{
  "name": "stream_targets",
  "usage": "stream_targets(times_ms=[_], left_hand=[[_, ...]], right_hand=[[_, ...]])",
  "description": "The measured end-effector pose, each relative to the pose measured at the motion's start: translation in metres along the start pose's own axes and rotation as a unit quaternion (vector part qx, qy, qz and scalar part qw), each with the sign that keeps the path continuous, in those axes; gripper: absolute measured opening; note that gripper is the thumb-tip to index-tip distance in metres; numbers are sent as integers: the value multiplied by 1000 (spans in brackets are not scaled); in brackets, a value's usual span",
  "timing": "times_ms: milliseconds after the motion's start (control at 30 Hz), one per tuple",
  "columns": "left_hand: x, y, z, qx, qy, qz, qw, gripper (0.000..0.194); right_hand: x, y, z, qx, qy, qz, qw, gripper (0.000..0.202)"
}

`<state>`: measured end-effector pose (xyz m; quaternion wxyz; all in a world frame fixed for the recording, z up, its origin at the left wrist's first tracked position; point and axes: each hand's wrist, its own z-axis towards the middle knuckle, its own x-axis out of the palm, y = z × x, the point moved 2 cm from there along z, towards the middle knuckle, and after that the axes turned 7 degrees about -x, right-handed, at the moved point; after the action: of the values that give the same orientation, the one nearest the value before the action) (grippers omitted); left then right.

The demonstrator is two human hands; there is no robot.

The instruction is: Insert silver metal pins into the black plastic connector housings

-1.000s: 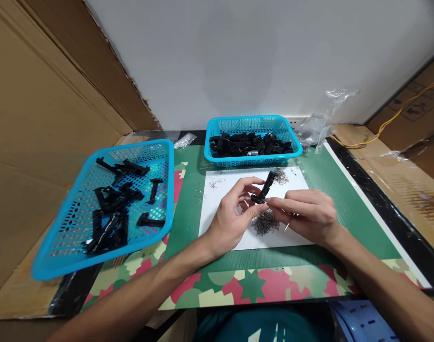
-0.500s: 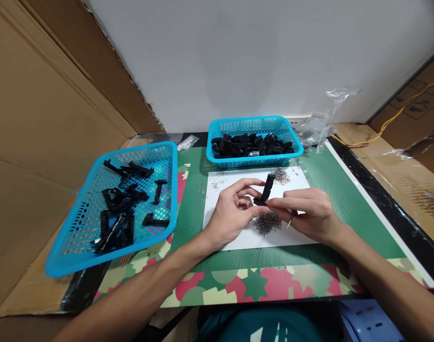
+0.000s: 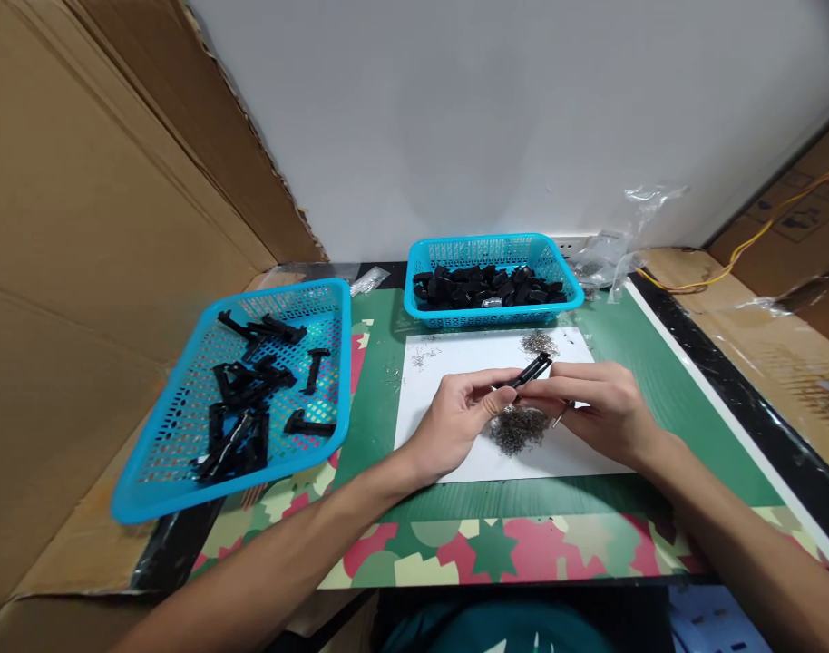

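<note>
Black plastic clip, upright a second ago, now lies tipped nearly flat between my left hand and right hand, both pinching it over the pile of small metal springs on white paper; a thin metal pin stays tucked in my right fingers.

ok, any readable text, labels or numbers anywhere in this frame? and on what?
No readable text in this view.
Cardboard box at far right: dark printed marks, too small and blurred to read.
Blue baskets, white sheet, black part held by both hands: no print visible.
</note>
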<state>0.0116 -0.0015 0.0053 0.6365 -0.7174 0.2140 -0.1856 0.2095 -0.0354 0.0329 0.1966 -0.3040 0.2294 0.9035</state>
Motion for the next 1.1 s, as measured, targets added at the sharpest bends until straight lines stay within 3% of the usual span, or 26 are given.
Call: stream_targets(times_ms=[100,233,400,600,800,1000,1100], left_hand=[[-1,0,-1,-2,23,33,999,51],[-6,-8,-3,76,39,165,983,47],[-11,-9,-4,151,-54,302,940,49],[-16,-2,-1,148,-119,334,923,18],[-18,-4,1,118,-141,347,920,17],[-18,-2,2,103,-148,356,917,18],[-19,1,3,103,-149,359,916,18]], right_hand=[[0,-2,-2,-6,1,-13,1000,17],[1,-8,-5,13,6,-29,999,18],[8,-14,-9,78,48,-17,996,20],[17,-12,-9,109,74,-2,991,16],[10,-23,-7,81,89,-29,992,27],[-7,-29,9,60,131,-129,981,27],[-8,-26,23,100,86,-67,989,20]])
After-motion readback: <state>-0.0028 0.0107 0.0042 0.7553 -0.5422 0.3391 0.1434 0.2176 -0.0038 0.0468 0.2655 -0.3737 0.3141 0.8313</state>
